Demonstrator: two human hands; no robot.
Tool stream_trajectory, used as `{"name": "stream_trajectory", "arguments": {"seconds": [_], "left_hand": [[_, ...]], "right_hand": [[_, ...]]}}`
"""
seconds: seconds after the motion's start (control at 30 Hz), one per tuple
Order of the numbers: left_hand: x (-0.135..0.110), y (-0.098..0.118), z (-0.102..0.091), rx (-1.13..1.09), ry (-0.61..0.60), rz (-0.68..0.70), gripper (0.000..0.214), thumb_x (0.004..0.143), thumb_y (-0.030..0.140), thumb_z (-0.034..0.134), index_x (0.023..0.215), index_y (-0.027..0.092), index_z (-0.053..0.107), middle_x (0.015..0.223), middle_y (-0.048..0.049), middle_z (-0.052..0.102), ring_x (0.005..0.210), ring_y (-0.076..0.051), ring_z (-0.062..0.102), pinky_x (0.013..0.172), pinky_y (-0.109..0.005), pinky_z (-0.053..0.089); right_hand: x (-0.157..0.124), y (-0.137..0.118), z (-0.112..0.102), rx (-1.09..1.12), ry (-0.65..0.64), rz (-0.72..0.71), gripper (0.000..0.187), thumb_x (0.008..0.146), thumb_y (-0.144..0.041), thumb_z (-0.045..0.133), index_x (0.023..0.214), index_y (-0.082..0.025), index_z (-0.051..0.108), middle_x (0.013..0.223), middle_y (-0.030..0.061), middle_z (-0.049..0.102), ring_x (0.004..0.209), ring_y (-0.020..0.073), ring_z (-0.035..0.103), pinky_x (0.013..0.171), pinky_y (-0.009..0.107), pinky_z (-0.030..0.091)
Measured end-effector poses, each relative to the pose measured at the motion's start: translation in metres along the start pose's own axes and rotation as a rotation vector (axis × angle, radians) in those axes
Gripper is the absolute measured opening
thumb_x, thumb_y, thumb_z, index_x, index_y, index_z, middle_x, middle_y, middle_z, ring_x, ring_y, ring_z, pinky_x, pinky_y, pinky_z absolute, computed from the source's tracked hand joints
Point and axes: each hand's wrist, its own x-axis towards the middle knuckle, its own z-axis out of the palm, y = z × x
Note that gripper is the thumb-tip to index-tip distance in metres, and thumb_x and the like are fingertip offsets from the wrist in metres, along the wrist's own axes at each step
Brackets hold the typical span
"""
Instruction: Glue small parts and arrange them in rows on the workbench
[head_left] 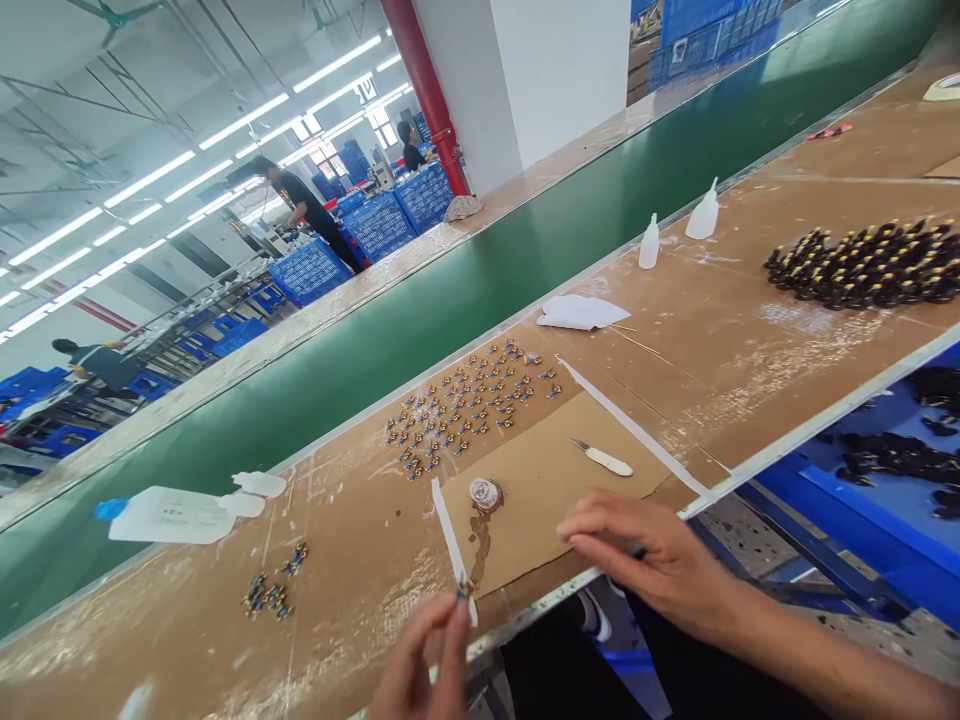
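Hands (652, 555) apart, crate (840, 510) (dark pieces (892, 457) inside)

Left hand (407, 657) pinching a small piece (464, 588), right hand (660, 560) near cardboard (544, 510), white-handled knife (609, 461) lying on it

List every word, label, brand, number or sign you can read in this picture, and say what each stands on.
Readable text: none.
Large bottle, lying on its side: faint marking, too blurred to read.
Blue crate at the top: a pale label, too small to read.
Piece in the left hand: too small and blurred to tell whether it bears any text.
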Motion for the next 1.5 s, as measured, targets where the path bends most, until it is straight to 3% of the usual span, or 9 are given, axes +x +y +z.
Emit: {"name": "stream_trajectory", "arguments": {"seconds": [0.17,0.4,0.63,0.83,0.97,1.1,1.3,1.4,1.5], "left_hand": [[0.076,-0.037,0.008,-0.206,-0.103,-0.45,0.034,0.059,0.043,0.073,0.078,0.015,0.069,0.069,-0.0055,0.072,0.069,-0.02,0.067,0.068,-0.03,0.053],[0.163,-0.072,0.038,-0.187,-0.181,-0.426,0.033,0.051,0.041,0.078,0.066,0.014,0.07,0.063,-0.0029,0.068,0.065,-0.017,0.062,0.064,-0.027,0.047],[0.234,-0.099,0.058,-0.047,-0.217,-0.499,0.021,0.085,0.032,0.06,0.078,0.012,0.062,0.075,0.0004,0.064,0.069,-0.012,0.061,0.067,-0.03,0.051],[0.262,-0.111,0.081,0.026,-0.287,-0.536,0.022,0.087,0.033,0.057,0.09,0.012,0.061,0.086,-0.0018,0.064,0.072,-0.013,0.062,0.065,-0.03,0.053],[0.266,-0.112,0.086,0.04,-0.331,-0.512,0.023,0.087,0.034,0.057,0.091,0.012,0.061,0.085,-0.0019,0.064,0.071,-0.013,0.062,0.065,-0.03,0.053],[0.256,-0.107,0.06,0.06,-0.297,-0.388,0.021,0.084,0.033,0.061,0.085,0.012,0.064,0.083,-0.0018,0.067,0.075,-0.015,0.063,0.071,-0.032,0.051],[0.169,-0.101,0.001,0.169,-0.272,-0.223,0.013,0.068,0.03,0.065,0.064,0.019,0.071,0.064,-0.0026,0.07,0.065,-0.022,0.064,0.062,-0.03,0.046],[0.123,-0.103,-0.008,0.226,-0.292,-0.135,0.017,0.072,0.032,0.059,0.071,0.023,0.073,0.074,-0.0038,0.072,0.07,-0.022,0.065,0.066,-0.032,0.048],[0.101,-0.109,-0.005,0.269,-0.317,-0.018,0.023,0.078,0.033,0.053,0.08,0.024,0.074,0.088,-0.0056,0.071,0.082,-0.022,0.064,0.077,-0.034,0.048]], "right_hand": [[0.001,0.033,-0.018,-0.323,0.187,-0.006,0.017,0.088,-0.026,0.049,0.091,-0.021,0.065,0.085,0.0027,0.067,0.079,0.0136,0.064,0.071,0.025,0.051],[-0.011,0.067,-0.014,-0.533,0.238,-0.079,0.019,0.088,-0.028,0.049,0.096,-0.024,0.065,0.09,0.0044,0.068,0.083,0.0173,0.065,0.072,0.028,0.054],[-0.007,0.074,-0.01,-0.72,0.261,-0.252,0.02,0.088,-0.028,0.048,0.097,-0.024,0.066,0.091,0.0028,0.068,0.082,0.0151,0.066,0.072,0.023,0.055],[-0.001,0.078,-0.008,-0.91,0.292,-0.293,0.027,0.091,-0.033,0.042,0.098,-0.022,0.066,0.093,0.0029,0.068,0.082,0.0163,0.065,0.073,0.026,0.054],[0.001,0.076,-0.009,-0.93,0.257,-0.311,0.029,0.092,-0.032,0.039,0.098,-0.023,0.066,0.093,0.0022,0.068,0.082,0.0157,0.065,0.074,0.027,0.052],[-0.002,0.079,-0.009,-0.923,0.247,-0.29,0.028,0.092,-0.033,0.039,0.101,-0.022,0.063,0.097,0.0031,0.067,0.085,0.017,0.064,0.077,0.03,0.05],[-0.011,0.093,-0.008,-0.882,0.195,-0.233,0.028,0.09,-0.035,0.042,0.108,-0.022,0.059,0.102,0.004,0.065,0.091,0.0199,0.061,0.083,0.034,0.046],[-0.013,0.096,-0.009,-0.851,0.181,-0.214,0.028,0.09,-0.038,0.043,0.106,-0.024,0.06,0.101,0.0038,0.065,0.091,0.0215,0.061,0.082,0.036,0.046],[-0.012,0.092,-0.009,-0.819,0.186,-0.204,0.028,0.089,-0.037,0.044,0.106,-0.023,0.061,0.1,0.0043,0.065,0.09,0.0224,0.061,0.081,0.038,0.046]]}}
